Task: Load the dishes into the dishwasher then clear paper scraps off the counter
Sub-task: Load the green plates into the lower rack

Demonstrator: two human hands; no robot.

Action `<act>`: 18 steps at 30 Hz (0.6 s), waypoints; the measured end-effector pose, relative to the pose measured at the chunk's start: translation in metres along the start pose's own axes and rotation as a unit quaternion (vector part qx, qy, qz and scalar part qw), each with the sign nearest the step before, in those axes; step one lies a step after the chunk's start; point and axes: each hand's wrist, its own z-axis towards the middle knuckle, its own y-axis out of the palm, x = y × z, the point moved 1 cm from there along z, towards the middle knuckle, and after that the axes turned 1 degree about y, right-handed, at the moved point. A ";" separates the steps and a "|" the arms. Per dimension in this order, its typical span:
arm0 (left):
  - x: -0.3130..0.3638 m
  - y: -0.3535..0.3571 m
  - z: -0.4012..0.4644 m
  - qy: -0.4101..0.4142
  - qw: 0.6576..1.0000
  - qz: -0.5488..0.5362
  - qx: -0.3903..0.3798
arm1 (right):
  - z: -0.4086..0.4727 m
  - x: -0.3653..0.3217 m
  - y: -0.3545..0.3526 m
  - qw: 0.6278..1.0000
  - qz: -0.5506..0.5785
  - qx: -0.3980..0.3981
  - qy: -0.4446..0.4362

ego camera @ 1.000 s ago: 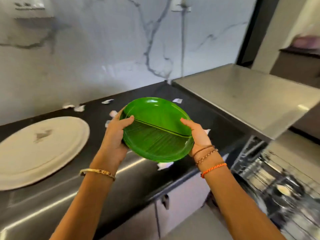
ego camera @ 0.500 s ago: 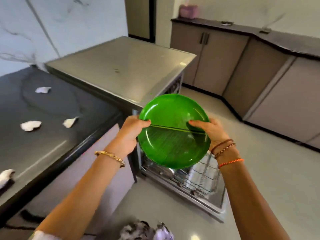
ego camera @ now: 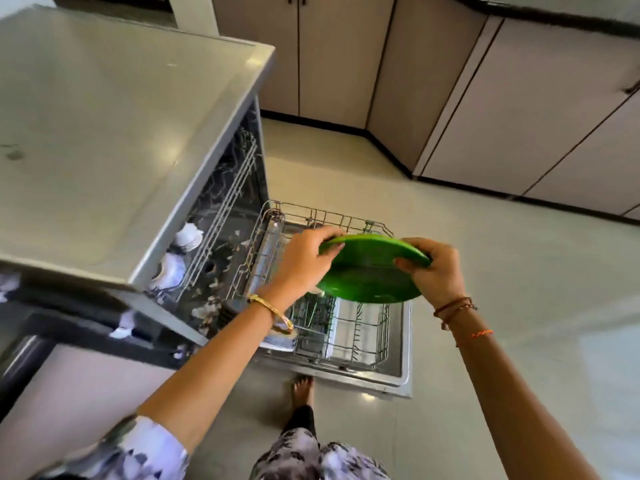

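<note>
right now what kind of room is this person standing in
Most likely a home kitchen. An open steel-fronted dishwasher has its wire lower rack pulled out, both hands hold a round green plastic plate over it, and beige flat-fronted cabinets line the wall under a dark counter.

Bright, even light; glare on floor [ego camera: 367,398]; slight blur, wide-angle edge distortion.

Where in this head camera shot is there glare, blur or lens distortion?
Head view: wide-angle bending curves the cabinet doors; soft glare patches sit on the steel dishwasher top and the floor; the dishwasher interior is dark and smeared; the green plate and both hands look fairly sharp.
</note>
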 end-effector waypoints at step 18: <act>-0.180 0.169 0.085 0.025 0.940 0.260 -0.218 | 0.074 0.226 0.090 0.904 -0.366 -0.193 -0.107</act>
